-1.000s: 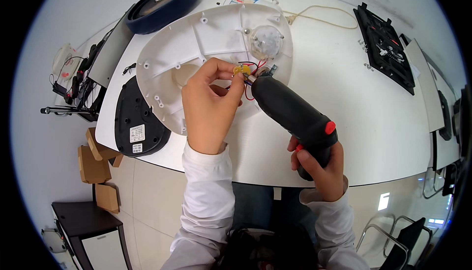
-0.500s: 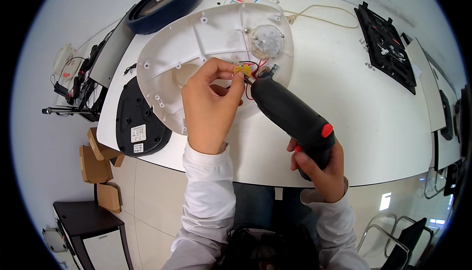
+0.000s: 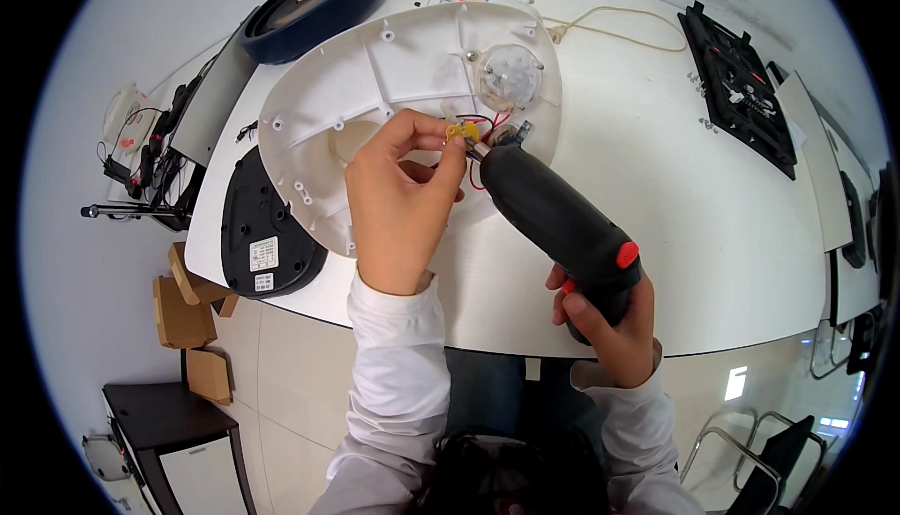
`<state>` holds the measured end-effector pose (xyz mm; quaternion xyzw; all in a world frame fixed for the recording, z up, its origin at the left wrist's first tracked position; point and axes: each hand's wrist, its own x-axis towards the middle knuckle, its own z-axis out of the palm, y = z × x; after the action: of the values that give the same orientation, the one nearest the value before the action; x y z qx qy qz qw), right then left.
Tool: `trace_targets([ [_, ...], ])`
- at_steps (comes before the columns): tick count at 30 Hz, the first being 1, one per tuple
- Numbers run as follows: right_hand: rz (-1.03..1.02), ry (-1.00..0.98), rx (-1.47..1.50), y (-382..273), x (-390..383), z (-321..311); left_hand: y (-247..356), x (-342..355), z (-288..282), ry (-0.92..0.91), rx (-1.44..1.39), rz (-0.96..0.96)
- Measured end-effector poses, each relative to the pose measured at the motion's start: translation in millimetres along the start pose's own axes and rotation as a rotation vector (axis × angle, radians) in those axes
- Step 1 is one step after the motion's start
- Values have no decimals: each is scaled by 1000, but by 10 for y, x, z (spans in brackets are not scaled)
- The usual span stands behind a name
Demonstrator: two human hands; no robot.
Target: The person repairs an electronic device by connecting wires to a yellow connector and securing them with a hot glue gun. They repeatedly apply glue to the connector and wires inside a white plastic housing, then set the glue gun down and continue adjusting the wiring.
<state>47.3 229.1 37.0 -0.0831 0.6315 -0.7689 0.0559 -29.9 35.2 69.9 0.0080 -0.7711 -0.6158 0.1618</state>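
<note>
Between thumb and forefinger, my left hand (image 3: 403,187) pinches a small yellow part (image 3: 461,131) above a white plastic housing (image 3: 319,79). My right hand (image 3: 619,323) is wrapped round the grip of a black cordless screwdriver (image 3: 553,206) with red buttons. The tool's tip meets the yellow part or sits right beside it; my fingers hide the exact contact. Red and black wires run near the part, close to a small motor (image 3: 506,134) in the housing. A clear round gear cover (image 3: 509,77) is fixed at the housing's upper right.
A black base cover (image 3: 267,234) lies left of the housing. Behind stands a dark blue round device (image 3: 309,9). At the right are an open black tool case (image 3: 741,89) and loose screws (image 3: 708,125). A beige cord (image 3: 628,12) lies at the back.
Almost nothing differs. The screwdriver has shifted very slightly, and both hands keep their hold.
</note>
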Motion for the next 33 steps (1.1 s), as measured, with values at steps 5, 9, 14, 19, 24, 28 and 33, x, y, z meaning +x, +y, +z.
trace_targets([
  [5,3,-1,-8,-19,-6,0,-35,5,-1,28,-23,16],
  [9,-7,14,-44,-15,5,3,4,-1,12,8,-19,8],
  [14,32,28,-42,-69,-5,28,-8,0,14,5,-10,8],
  [19,34,38,-67,-46,-18,53,-62,10,-4,25,-42,36],
  [24,-4,69,-120,-24,-35,93,-54,7,5,25,-68,38],
  [28,-10,85,-117,-46,-44,129,-62,4,-4,25,-51,35],
  [33,-2,82,-124,-45,-45,126,-54,-3,-1,16,-24,36],
])
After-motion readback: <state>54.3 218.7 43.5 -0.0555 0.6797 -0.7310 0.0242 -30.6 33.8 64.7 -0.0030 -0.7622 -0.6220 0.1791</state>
